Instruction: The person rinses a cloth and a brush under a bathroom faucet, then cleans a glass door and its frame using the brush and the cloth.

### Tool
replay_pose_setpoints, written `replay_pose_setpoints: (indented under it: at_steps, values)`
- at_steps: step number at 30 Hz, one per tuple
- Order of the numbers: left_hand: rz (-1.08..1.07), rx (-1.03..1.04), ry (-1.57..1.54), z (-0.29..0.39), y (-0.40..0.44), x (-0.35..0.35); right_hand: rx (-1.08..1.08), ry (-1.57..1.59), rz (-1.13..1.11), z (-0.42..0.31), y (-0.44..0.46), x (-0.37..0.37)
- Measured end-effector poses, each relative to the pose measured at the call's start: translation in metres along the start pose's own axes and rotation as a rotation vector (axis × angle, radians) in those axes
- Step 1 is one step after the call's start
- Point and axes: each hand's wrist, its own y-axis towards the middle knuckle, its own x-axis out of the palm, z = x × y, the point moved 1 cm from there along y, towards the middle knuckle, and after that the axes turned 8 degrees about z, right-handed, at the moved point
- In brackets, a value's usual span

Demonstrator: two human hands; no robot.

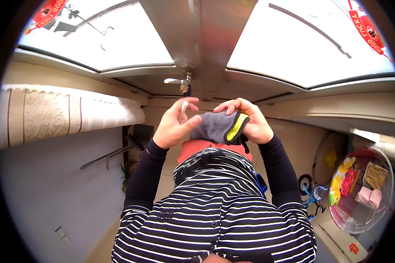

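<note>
My right hand (253,120) grips a folded grey cleaning cloth (213,126) at its right end, fingers over the top. The cloth has dark edging, and a bright yellow-green side shows near that hand. My left hand (174,125) is at the cloth's left end with thumb and fingers apart. Its thumb tip overlaps the cloth's edge; whether it touches cannot be made out. A small white patch shows at one of the left fingers, too small to name. Both hands are in front of my waist, above a red garment (193,149).
Ahead is a metal-framed window with a handle (177,81). A rolled patterned cream fabric (74,111) lies along the left. At right stand a round basket (360,228) holding folded items and a small blue bicycle (311,195). Red hanging ornaments (368,30) frame the window.
</note>
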Motion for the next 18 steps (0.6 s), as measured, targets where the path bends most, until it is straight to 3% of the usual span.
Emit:
replay_pose_setpoints:
  at_steps: [3, 7, 9, 11, 13, 15, 17, 18]
  values:
    - [-0.191, -0.069, -0.178, -0.016, 0.002, 0.007, 0.198, 0.299, 0.178, 0.018, -0.012, 0.000]
    - [-0.177, -0.083, -0.023, -0.032, 0.006, 0.014, 0.284, 0.466, 0.263, 0.043, -0.030, -0.001]
    - [-0.047, 0.018, 0.113, -0.029, 0.005, 0.022, 0.394, 0.577, 0.239, 0.054, -0.040, -0.007]
    - [0.058, 0.094, 0.238, -0.023, 0.001, 0.030, 0.425, 0.978, 0.125, 0.054, -0.041, -0.008]
    - [0.140, 0.149, 0.353, -0.015, 0.000, 0.037, 0.488, 0.981, 0.189, 0.059, -0.038, -0.007]
    - [0.165, 0.184, 0.423, -0.010, 0.001, 0.045, 0.588, 0.688, 0.214, 0.062, -0.031, -0.004]
    - [0.203, 0.255, 0.504, -0.008, 0.003, 0.051, 0.550, 0.415, 0.251, 0.076, -0.025, -0.010]
    - [0.179, 0.310, 0.515, -0.012, 0.007, 0.050, 0.579, 0.463, 0.312, 0.085, -0.024, -0.017]
